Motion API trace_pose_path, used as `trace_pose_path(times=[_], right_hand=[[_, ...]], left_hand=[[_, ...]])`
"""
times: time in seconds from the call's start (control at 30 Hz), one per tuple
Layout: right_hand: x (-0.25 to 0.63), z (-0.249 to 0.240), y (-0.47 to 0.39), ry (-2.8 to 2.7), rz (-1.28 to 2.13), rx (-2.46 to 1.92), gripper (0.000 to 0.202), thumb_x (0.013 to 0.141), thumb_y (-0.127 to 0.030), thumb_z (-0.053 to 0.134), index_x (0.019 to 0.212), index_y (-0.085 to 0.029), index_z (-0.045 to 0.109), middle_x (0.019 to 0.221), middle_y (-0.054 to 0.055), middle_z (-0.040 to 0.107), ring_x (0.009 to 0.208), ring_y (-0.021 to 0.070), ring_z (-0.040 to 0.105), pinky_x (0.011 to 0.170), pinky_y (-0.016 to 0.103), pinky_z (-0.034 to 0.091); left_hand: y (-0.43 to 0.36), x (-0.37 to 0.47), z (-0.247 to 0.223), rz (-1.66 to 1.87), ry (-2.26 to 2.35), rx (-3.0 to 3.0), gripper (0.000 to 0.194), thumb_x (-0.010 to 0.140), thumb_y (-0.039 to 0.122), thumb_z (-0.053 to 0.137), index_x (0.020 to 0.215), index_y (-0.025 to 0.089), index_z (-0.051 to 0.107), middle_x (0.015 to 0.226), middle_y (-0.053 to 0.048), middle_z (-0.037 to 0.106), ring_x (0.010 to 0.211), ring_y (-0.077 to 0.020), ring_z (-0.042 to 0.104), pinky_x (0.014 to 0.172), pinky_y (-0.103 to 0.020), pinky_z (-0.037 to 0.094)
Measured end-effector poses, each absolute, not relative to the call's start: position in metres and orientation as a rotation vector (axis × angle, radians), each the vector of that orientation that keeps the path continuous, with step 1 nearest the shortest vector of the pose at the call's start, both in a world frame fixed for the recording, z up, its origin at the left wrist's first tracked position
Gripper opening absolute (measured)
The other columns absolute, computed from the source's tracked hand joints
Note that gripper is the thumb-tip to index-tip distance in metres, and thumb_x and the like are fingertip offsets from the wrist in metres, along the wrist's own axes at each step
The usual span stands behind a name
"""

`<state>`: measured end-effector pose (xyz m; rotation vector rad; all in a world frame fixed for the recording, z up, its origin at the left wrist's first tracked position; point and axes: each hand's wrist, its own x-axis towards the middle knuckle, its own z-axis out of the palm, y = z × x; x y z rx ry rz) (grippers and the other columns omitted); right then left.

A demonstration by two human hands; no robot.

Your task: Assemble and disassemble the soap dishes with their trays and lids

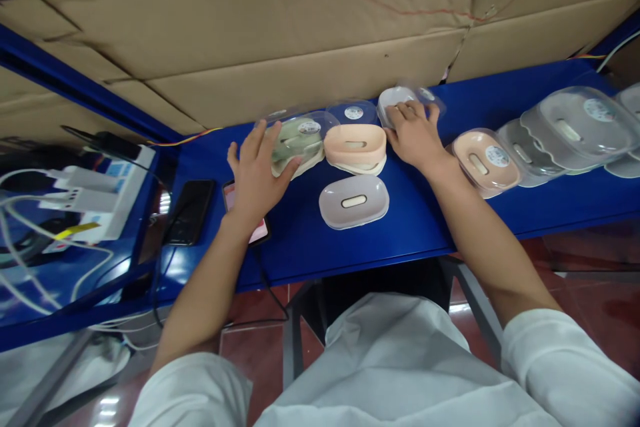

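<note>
My left hand [257, 170] is spread wide beside the green soap dish [293, 140], its fingertips and thumb at the dish's clear lid and near edge. At the back, my right hand [415, 133] has its fingers bent over the rim of a pale grey soap dish [395, 99], thumb at the near side. Between my hands stand stacked peach soap dishes [356, 140] on an off-white base, with a clear lid [353, 111] behind them. Nearer to me lies a mauve-grey soap dish [354, 201] with an oval slot in its middle. My right fingertips are partly hidden.
At the right, a lidded peach soap dish [485, 159] stands beside stacked grey lidded ones [575, 127]. Left are a lit phone [259, 232], partly under my left wrist, a dark phone [191, 212] and a power strip with cables [120, 203]. Cardboard [300, 33] lines the back.
</note>
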<state>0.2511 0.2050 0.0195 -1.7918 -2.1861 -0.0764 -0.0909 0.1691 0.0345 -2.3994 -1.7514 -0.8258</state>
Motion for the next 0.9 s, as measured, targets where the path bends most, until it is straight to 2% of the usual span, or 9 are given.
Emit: trace_pose_path(times=[0.1,0.2,0.27,0.4,0.47,0.6,0.7,0.83,0.9], right_hand=[[0.26,0.008,0.209,-2.189,-0.063,-1.81,0.058,0.11,-0.045,0.043,0.153,-0.007,0.052,0.155,0.026,0.056,0.149,0.0446,0.041,0.119,0.079,0.017],[0.266,0.004,0.213,-2.189,-0.045,-1.785,0.055,0.109,-0.05,0.043,0.145,-0.012,0.06,0.147,0.022,0.064,0.141,0.0438,0.048,0.118,0.08,0.016],[0.267,0.006,0.214,-2.189,-0.047,-1.763,0.053,0.11,-0.052,0.041,0.139,-0.015,0.065,0.14,0.02,0.069,0.137,0.0433,0.051,0.117,0.08,0.019],[0.262,0.014,0.214,-2.162,-0.05,-1.769,0.058,0.111,-0.055,0.035,0.136,-0.013,0.065,0.124,0.02,0.074,0.131,0.0432,0.053,0.113,0.078,0.026],[0.26,0.018,0.213,-2.127,-0.036,-1.799,0.061,0.111,-0.054,0.031,0.139,-0.011,0.063,0.125,0.021,0.073,0.13,0.0436,0.053,0.112,0.076,0.029],[0.252,0.03,0.204,-2.113,-0.015,-1.792,0.061,0.113,-0.051,0.025,0.153,-0.014,0.053,0.151,0.021,0.06,0.142,0.0425,0.047,0.116,0.071,0.026],[0.241,0.041,0.193,-2.235,0.061,-1.603,0.061,0.114,-0.052,0.023,0.161,-0.021,0.046,0.163,0.014,0.051,0.149,0.038,0.043,0.12,0.064,0.026],[0.227,0.046,0.185,-2.462,0.269,-1.308,0.062,0.11,-0.064,0.04,0.155,-0.025,0.057,0.158,0.009,0.059,0.148,0.0368,0.045,0.122,0.058,0.029],[0.225,0.044,0.186,-2.507,0.344,-1.265,0.06,0.108,-0.064,0.047,0.148,-0.025,0.065,0.151,0.009,0.065,0.147,0.0375,0.047,0.121,0.057,0.032]], left_hand=[[0.164,-0.091,0.043,-0.895,-1.682,-2.414,0.059,0.099,0.052,0.065,0.153,0.029,0.054,0.161,-0.013,0.055,0.151,-0.0334,0.05,0.127,-0.057,0.032],[0.151,-0.086,0.054,-0.91,-1.473,-2.676,0.039,0.102,0.045,0.062,0.136,0.026,0.067,0.137,-0.01,0.07,0.134,-0.0284,0.063,0.118,-0.048,0.046],[0.139,-0.079,0.059,-0.802,-1.263,-2.962,0.033,0.103,0.045,0.064,0.128,0.025,0.071,0.127,-0.008,0.075,0.124,-0.0256,0.068,0.113,-0.044,0.051],[0.123,-0.059,0.054,-0.49,-0.938,-3.29,0.043,0.098,0.051,0.073,0.133,0.027,0.07,0.134,-0.008,0.073,0.126,-0.0273,0.066,0.112,-0.045,0.05],[0.12,-0.053,0.048,-0.423,-0.9,-3.303,0.046,0.096,0.052,0.075,0.135,0.028,0.07,0.137,-0.008,0.072,0.13,-0.0291,0.064,0.112,-0.046,0.049],[0.122,-0.054,0.045,-0.426,-0.869,-3.28,0.033,0.1,0.042,0.07,0.129,0.026,0.073,0.135,-0.006,0.075,0.13,-0.0276,0.064,0.112,-0.045,0.048],[0.123,-0.057,0.049,-0.44,-0.876,-3.282,0.026,0.104,0.038,0.065,0.124,0.026,0.075,0.135,-0.005,0.076,0.129,-0.0256,0.066,0.113,-0.045,0.047],[0.123,-0.059,0.057,-0.455,-0.91,-3.289,0.027,0.108,0.036,0.057,0.126,0.025,0.073,0.137,-0.006,0.076,0.127,-0.0246,0.067,0.114,-0.045,0.047],[0.124,-0.059,0.057,-0.471,-0.916,-3.277,0.027,0.109,0.036,0.055,0.127,0.023,0.072,0.135,-0.008,0.076,0.126,-0.0247,0.068,0.113,-0.045,0.047]])
